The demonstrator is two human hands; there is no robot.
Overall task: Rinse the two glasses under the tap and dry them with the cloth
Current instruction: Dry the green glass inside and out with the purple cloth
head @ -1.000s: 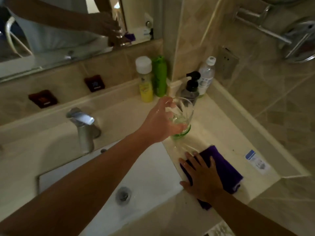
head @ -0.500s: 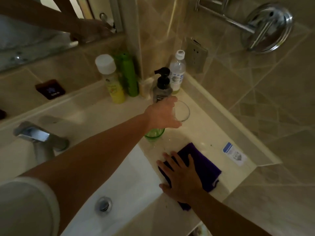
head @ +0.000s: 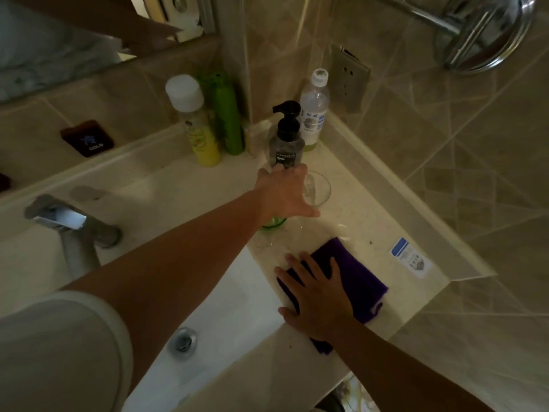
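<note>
A green-based glass (head: pixel 274 223) stands on the counter (head: pixel 371 209), mostly hidden under my left wrist. Just right of it stands a clear glass (head: pixel 320 188). My left hand (head: pixel 283 193) reaches across the basin and wraps the clear glass's left side, with fingers at its far rim and thumb at its near side. A purple cloth (head: pixel 359 278) lies on the counter beside the sink. My right hand (head: pixel 315 289) rests flat on the cloth's left part, fingers spread. The steel tap (head: pixel 65 221) is at the left, with no water visible.
Behind the glasses stand a black pump dispenser (head: pixel 286 144), a clear water bottle (head: pixel 313 111), a green can (head: pixel 227 114) and a yellow bottle (head: pixel 196 126). A small blue-and-white sachet (head: pixel 411 258) lies near the wall. The white basin (head: pixel 225 292) with its drain (head: pixel 182 341) is below my left arm.
My left hand set the green-based glass down on the counter, then moved right onto the clear glass. My right hand stayed on the cloth. The view shifted right.
</note>
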